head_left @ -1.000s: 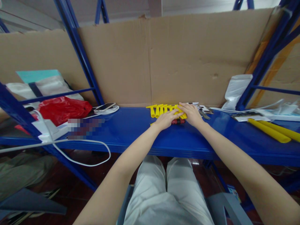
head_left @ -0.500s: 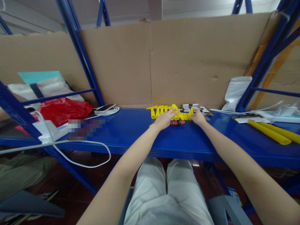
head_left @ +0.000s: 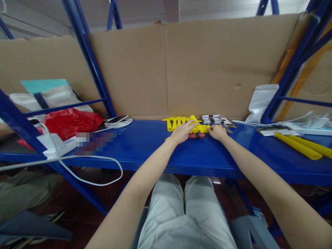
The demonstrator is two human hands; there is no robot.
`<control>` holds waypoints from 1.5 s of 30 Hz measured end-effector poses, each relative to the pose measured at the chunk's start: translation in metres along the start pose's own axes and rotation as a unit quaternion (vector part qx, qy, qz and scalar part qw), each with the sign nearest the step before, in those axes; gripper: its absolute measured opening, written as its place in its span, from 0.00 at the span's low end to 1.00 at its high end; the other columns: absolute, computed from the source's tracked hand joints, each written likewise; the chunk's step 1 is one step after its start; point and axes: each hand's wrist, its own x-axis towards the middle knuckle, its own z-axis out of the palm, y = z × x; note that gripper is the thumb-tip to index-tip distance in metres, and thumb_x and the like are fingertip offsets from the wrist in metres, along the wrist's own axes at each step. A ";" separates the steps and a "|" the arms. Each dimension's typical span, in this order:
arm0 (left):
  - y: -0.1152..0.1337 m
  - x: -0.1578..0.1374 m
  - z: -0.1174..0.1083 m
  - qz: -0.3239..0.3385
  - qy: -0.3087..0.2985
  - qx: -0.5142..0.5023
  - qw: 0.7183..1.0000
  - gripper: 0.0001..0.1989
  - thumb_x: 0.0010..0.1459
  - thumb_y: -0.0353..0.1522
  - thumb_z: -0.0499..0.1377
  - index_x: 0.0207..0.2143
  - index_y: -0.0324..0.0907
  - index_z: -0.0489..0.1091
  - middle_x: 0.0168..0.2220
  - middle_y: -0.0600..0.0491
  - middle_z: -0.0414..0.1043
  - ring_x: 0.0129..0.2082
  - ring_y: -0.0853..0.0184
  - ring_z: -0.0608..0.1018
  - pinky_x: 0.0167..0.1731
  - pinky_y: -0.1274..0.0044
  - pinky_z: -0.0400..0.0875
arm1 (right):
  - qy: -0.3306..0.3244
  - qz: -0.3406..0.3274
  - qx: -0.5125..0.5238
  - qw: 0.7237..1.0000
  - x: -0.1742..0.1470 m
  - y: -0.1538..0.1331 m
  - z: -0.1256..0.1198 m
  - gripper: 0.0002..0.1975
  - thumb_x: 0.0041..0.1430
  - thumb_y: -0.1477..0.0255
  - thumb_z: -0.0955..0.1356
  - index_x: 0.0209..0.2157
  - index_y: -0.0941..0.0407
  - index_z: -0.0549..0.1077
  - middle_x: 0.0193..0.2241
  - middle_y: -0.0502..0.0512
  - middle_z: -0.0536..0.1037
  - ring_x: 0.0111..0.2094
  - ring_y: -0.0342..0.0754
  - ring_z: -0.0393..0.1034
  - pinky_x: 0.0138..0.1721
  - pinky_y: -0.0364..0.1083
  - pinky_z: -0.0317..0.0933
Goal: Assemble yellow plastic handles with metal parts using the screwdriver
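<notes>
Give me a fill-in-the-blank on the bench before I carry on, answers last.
The heaped parts at the fingers of the right hand are coloured ____.
The bench they lie on is coloured ____.
The panel standing behind it is made of ____.
Two long tubes lie toward the bench's ____ end.
Missing: yellow; blue; cardboard; right.

The hands (head_left: 182, 132) are at small yellow pieces (head_left: 204, 128) on a blue shelf (head_left: 145, 145), near a red tool (head_left: 197, 136).

text: none legible | labels: none legible | numbers: none legible | signs: none legible
</notes>
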 end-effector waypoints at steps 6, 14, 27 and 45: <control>0.001 -0.001 -0.003 -0.004 -0.006 -0.005 1.000 0.35 0.57 0.17 0.45 0.64 0.48 0.58 0.66 0.48 0.58 0.60 0.61 0.68 0.54 0.68 0.67 | -0.014 -0.007 0.021 1.000 0.000 -0.001 0.003 0.26 0.65 0.67 0.58 0.61 0.62 0.64 0.56 0.70 0.71 0.59 0.62 0.65 0.56 0.57 0.59; 0.002 -0.001 -0.004 0.001 -0.003 -0.011 1.000 0.33 0.58 0.18 0.46 0.64 0.46 0.59 0.65 0.46 0.59 0.58 0.60 0.70 0.55 0.67 0.68 | -0.030 -0.037 0.006 0.999 0.002 0.000 0.007 0.26 0.67 0.68 0.56 0.62 0.62 0.62 0.55 0.71 0.72 0.57 0.61 0.66 0.55 0.56 0.59; 0.004 -0.001 -0.005 -0.003 -0.007 -0.009 1.000 0.32 0.59 0.18 0.47 0.64 0.45 0.60 0.65 0.45 0.58 0.59 0.60 0.69 0.56 0.68 0.67 | -0.055 -0.064 -0.023 0.996 -0.001 -0.002 0.003 0.24 0.68 0.67 0.55 0.56 0.65 0.69 0.57 0.71 0.70 0.60 0.63 0.62 0.57 0.56 0.58; 0.001 0.001 -0.001 -0.006 0.011 -0.051 0.999 0.34 0.58 0.18 0.44 0.66 0.47 0.55 0.66 0.48 0.58 0.64 0.62 0.64 0.58 0.67 0.65 | 0.130 -0.187 0.112 0.967 -0.009 -0.006 -0.002 0.30 0.66 0.68 0.56 0.66 0.65 0.55 0.64 0.67 0.61 0.64 0.57 0.56 0.63 0.56 0.51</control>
